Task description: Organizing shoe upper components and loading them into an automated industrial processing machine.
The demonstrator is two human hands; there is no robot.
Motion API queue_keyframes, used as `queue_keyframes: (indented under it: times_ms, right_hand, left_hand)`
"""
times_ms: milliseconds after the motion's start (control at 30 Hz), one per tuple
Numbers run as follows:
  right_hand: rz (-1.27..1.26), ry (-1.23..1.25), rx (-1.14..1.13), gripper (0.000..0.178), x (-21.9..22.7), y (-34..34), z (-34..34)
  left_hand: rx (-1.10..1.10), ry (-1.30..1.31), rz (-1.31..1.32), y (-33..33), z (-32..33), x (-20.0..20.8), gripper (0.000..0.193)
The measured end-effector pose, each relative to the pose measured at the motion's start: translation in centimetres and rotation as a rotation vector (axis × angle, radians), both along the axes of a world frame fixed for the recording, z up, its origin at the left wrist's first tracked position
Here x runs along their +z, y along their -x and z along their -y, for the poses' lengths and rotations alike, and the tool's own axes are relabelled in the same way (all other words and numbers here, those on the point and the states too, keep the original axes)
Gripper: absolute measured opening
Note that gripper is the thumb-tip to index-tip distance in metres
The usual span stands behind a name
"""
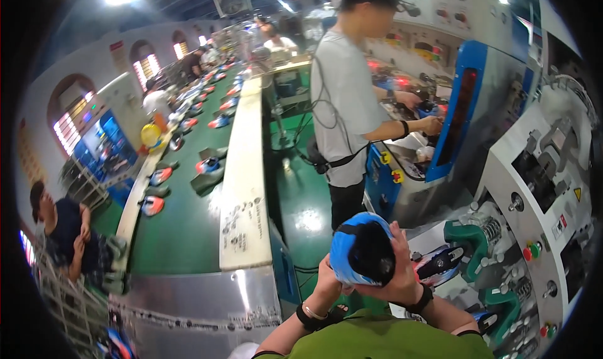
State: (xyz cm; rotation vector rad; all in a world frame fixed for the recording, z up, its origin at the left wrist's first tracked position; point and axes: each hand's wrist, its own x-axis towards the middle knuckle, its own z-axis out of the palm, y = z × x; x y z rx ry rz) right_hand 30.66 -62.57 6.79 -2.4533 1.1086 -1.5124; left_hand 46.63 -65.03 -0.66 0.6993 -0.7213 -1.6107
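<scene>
I hold a blue and black shoe upper [361, 249] on its last, close under my face, heel opening toward me. My right hand [402, 277] wraps its right side and underside. My left hand [328, 276] grips its lower left edge. Both wrists wear black bands. Just right of the shoe lies another shoe [440, 261] with red, white and blue colours on the grey machine [540, 189] with green clamps [468, 236].
A long green conveyor belt [188, 214] carries several shoes away on the left, edged by a white ledge [242, 189]. A person in a grey shirt [348, 101] works at a blue machine [465, 108] ahead. Another person [63, 233] sits at far left.
</scene>
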Motion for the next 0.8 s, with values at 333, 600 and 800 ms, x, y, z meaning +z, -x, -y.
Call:
queue_keyframes:
  times_ms: [333,600,800]
  right_hand:
    - [-0.104,0.083,-0.365,0.080,-1.9,-3.3,5.0]
    - [-0.188,0.042,-0.599,0.069,-2.1,-1.3,4.5]
    - [-0.149,0.024,-0.655,0.078,-1.4,0.4,2.8]
  left_hand:
    - [-0.282,0.540,0.238,0.1,11.0,0.3,0.043]
    - [-0.684,0.224,-0.267,4.8,13.8,-2.2,0.035]
    - [-0.857,0.210,-0.138,9.2,13.8,-3.3,0.033]
